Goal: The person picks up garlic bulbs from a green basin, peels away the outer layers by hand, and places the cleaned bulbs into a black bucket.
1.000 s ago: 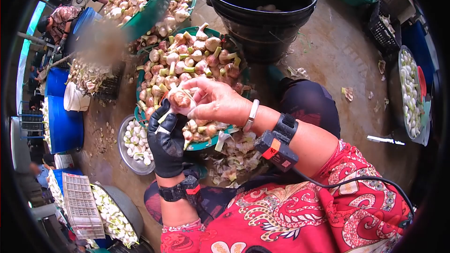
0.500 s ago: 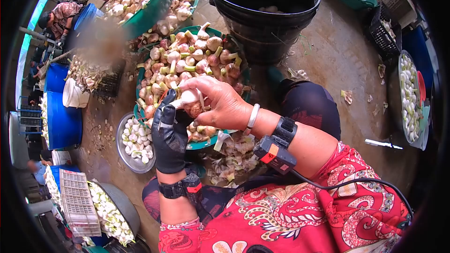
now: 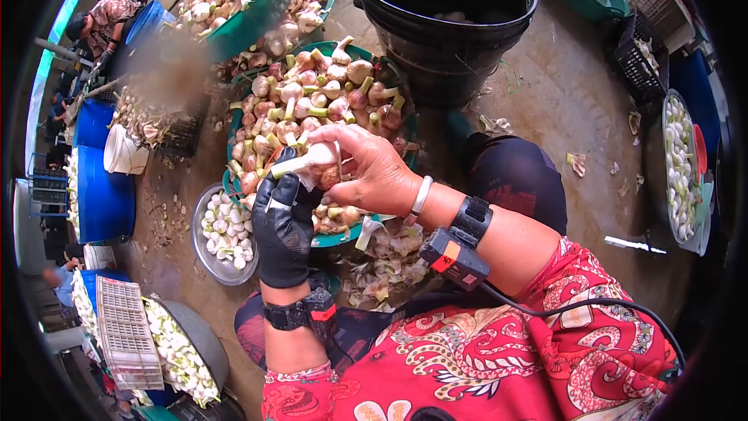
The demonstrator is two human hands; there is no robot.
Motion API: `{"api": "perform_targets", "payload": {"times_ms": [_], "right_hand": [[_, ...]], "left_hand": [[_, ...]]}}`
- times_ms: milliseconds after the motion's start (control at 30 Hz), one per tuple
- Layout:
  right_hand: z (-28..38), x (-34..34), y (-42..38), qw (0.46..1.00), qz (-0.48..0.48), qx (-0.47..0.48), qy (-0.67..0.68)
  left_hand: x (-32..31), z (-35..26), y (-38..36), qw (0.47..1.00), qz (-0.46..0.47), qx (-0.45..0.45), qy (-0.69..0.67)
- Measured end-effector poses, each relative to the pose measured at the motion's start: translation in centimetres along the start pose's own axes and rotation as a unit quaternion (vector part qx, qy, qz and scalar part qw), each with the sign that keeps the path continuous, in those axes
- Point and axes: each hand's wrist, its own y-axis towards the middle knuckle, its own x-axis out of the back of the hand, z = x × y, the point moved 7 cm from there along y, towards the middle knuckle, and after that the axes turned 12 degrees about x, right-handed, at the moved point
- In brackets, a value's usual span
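A garlic bulb (image 3: 318, 162) with a thick pale stem is tilted over the green basin, its stem pointing left. My bare right hand (image 3: 372, 170) grips the bulb end between thumb and fingers. Just below the stem, my left hand (image 3: 282, 230) in a black glove is closed, its fingertips against or very near the stem. Whatever it may hold is hidden; a small orange bit shows behind the fingertips. Under both hands, the green basin (image 3: 413, 157) is heaped with untrimmed garlic bulbs (image 3: 292, 97).
A metal bowl (image 3: 201, 253) of peeled white garlic stands left of the basin. Beyond it is a big black tub (image 3: 444, 51). Papery peelings (image 3: 389, 261) lie by my legs. Blue tubs (image 3: 105, 195) line the left, and a person (image 3: 105, 23) works there.
The bulb has turned, so more of its stem shows and points left. My left fingers have drawn down from over the stem to below it.
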Motion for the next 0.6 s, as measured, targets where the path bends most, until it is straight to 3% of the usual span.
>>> {"api": "perform_targets", "payload": {"times_ms": [67, 133, 167, 200, 233, 367, 400, 467, 533, 600], "right_hand": [[-0.2, -0.3, -0.2, 1.0, 0.003, -0.005, 0.003], [-0.1, -0.3, -0.4, 1.0, -0.016, 0.019, 0.011], [0.0, -0.3, -0.4, 1.0, -0.017, 0.018, 0.01], [-1.1, -0.7, -0.8, 0.984, -0.024, -0.076, 0.161], [-1.9, -1.5, -1.3, 0.936, -0.03, -0.167, 0.308], [-2.8, -2.6, -2.6, 0.827, 0.007, -0.318, 0.463], [-2.9, -2.7, -2.7, 0.826, 0.01, -0.32, 0.463], [-2.4, -4.7, -4.6, 0.725, 0.123, -0.421, 0.531], [-1.6, -5.6, -5.9, 0.691, 0.204, -0.414, 0.557], [-1.2, -6.2, -6.3, 0.685, 0.205, -0.395, 0.576]], "left_hand": [[0.0, -0.1, -0.1, 0.999, 0.0, -0.027, 0.043], [-0.1, -0.5, -0.2, 0.972, -0.015, -0.087, 0.22], [-0.1, -0.7, -0.3, 0.972, -0.014, -0.087, 0.219], [0.4, -0.3, 0.0, 0.993, -0.016, -0.009, 0.115], [0.8, 0.4, 0.1, 0.997, -0.017, 0.068, 0.009], [2.0, 0.8, -0.3, 0.989, -0.066, 0.079, 0.108], [2.5, 1.3, 0.2, 0.99, -0.055, -0.005, 0.129], [1.5, -0.2, -0.1, 0.929, -0.024, -0.151, 0.338], [2.1, 0.2, 0.0, 0.957, -0.012, -0.071, 0.282], [1.8, 0.2, 0.1, 0.962, 0.003, -0.092, 0.258]]}}
